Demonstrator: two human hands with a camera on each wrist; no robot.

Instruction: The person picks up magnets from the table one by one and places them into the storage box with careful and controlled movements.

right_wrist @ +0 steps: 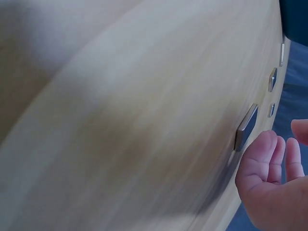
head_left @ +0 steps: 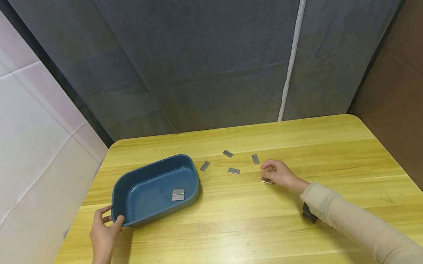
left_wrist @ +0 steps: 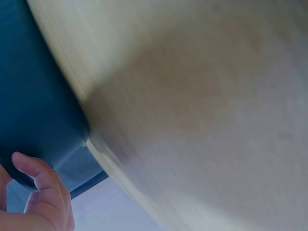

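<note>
A blue plastic basin (head_left: 155, 214) stands at the left of the table. My left hand (head_left: 103, 231) grips its near-left corner, thumb and fingers around the rim; the left wrist view shows those fingers (left_wrist: 45, 185) curled at the edge. Two silver rectangular metal plates (head_left: 178, 194) lie side by side on the basin's floor. My right hand (head_left: 278, 173) hovers over another metal plate (head_left: 266, 180), partly hidden beneath it. From the right wrist, that plate (right_wrist: 246, 127) lies flat on the wood, just beside loosely bent fingertips (right_wrist: 263, 144), with the thumb apart.
Several more plates lie scattered between basin and right hand, among them one plate (head_left: 234, 171) mid-table and one plate (head_left: 255, 159) farther back. A small black object (head_left: 310, 213) shows under the right sleeve. A grey curtain (head_left: 201, 68) hangs behind the wooden table (head_left: 238, 234).
</note>
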